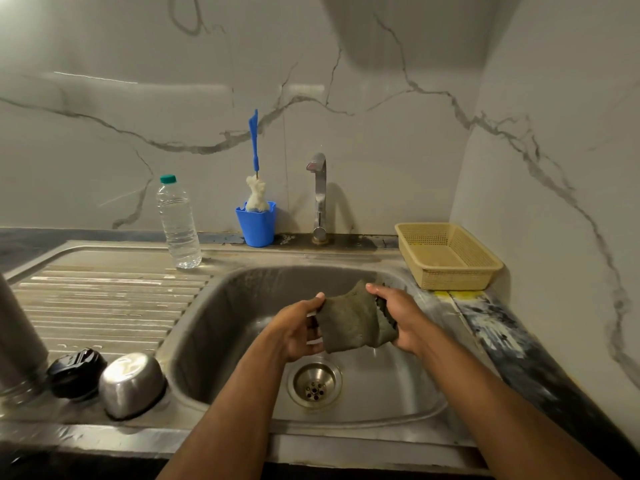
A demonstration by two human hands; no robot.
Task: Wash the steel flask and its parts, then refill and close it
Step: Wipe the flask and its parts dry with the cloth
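Over the sink basin [221, 341] both hands hold a grey-green scrub cloth [349, 317]. My left hand [298, 327] grips its left edge and my right hand [398, 313] bunches its right side. The steel flask body [17, 344] stands at the far left edge of the draining board, partly out of frame. Next to it lie the black stopper [76, 372] and the steel cup lid [131, 384], upside down. A clear water bottle [178, 223] with a green cap stands at the back of the draining board.
A blue cup [256, 223] holding a blue-handled bottle brush [255, 157] stands behind the sink, left of the steel tap [320, 195]. A beige plastic basket [446, 254] sits at the back right. The drain [314, 384] lies below the hands. Marble walls close the back and right.
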